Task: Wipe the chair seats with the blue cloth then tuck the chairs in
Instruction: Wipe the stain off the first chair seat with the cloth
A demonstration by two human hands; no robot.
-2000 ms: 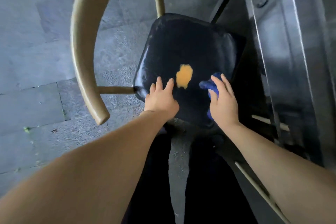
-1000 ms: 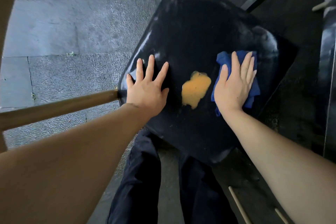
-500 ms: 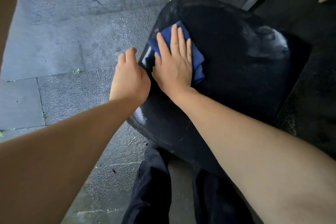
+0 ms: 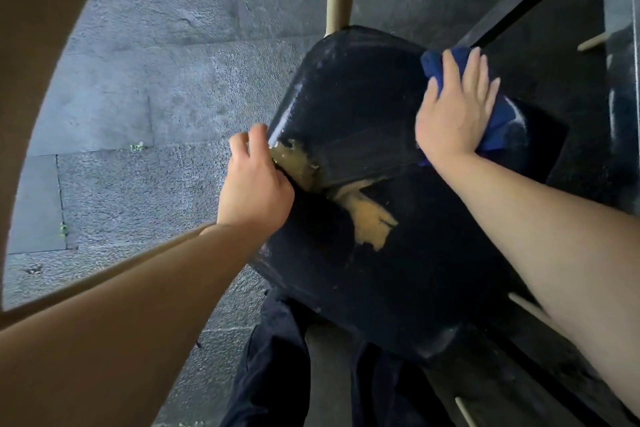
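Your right hand (image 4: 453, 114) presses the blue cloth (image 4: 498, 121) flat at the seat's (image 4: 363, 107) far right corner | left hand (image 4: 256, 184) grips its left edge | unwiped seat lies nearer you.

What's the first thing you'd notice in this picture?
Probably the tan torn patch in the middle of the black chair seat. Then the blue cloth at the seat's far right, pressed flat under the right hand, while the left hand grips the seat's left edge.

Grey stone-slab floor (image 4: 145, 87) with small green weeds (image 4: 137, 147) in the joints, under dim daylight
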